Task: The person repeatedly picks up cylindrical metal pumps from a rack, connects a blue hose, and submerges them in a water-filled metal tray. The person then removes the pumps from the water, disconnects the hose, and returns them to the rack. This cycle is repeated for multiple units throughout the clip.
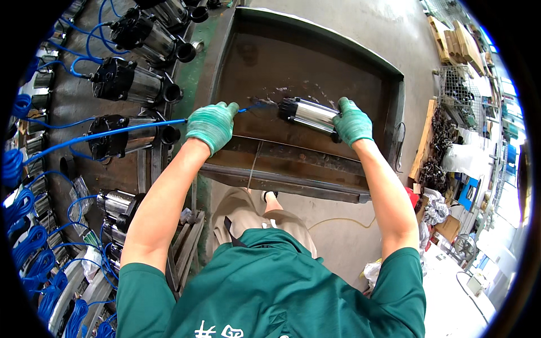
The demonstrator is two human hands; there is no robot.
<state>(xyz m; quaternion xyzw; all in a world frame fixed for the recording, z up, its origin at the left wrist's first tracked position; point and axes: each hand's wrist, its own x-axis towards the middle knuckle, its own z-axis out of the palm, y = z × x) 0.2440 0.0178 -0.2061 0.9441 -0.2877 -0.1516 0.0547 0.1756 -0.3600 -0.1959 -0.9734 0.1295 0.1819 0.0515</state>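
Observation:
A steel water tank [315, 56] with brownish water lies in front of me. My right hand [354, 122], in a green glove, grips the end of a submersible pump [315, 114] with a shiny metal body and a black top. The pump lies tilted on its side at the water, its black top toward the left, and splashes show around it. My left hand [212, 127], gloved alike, is closed around a blue cable [135, 128]. This cable runs from the left over the tank's edge toward the pump's black top; where it joins is hard to make out in the water.
Several similar pumps [132, 81] with blue cables stand in rows on the left. Coiled blue cables [31, 245] hang at the lower left. To the right are a wire basket [460, 93], cardboard [459, 45], a pile of dark parts [437, 141] and a fan [465, 246].

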